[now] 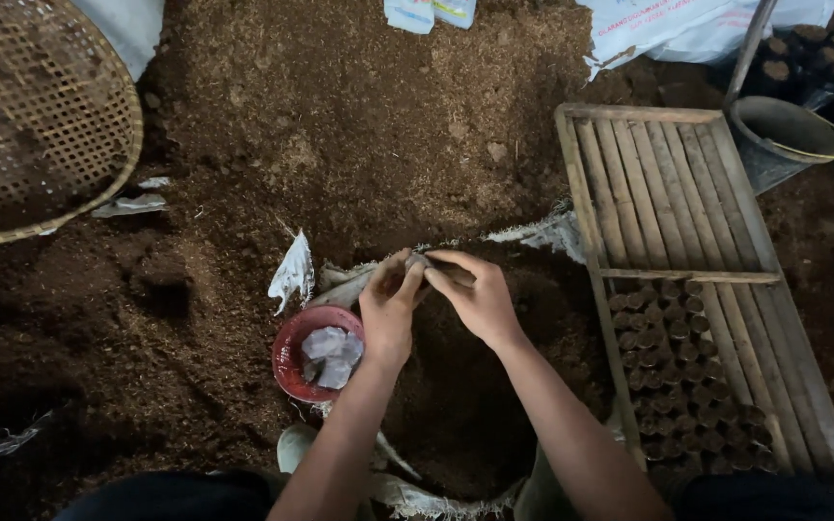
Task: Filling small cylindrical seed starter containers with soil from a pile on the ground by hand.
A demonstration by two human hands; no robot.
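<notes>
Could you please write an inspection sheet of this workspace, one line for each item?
Surface: loose brown soil on the ground.
Job's things: small grey bag held between both hands; wooden tray partly packed with filled soil pots.
Clutter: red bowl of folded bags; white scraps.
Hands: left hand and right hand pinch the bag.
Cables: nothing seen.
Surroundings: woven basket, metal bucket, white sack.

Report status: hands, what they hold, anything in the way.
Left hand and right hand pinch a small pouch over the soil sack. Nothing between them.
</notes>
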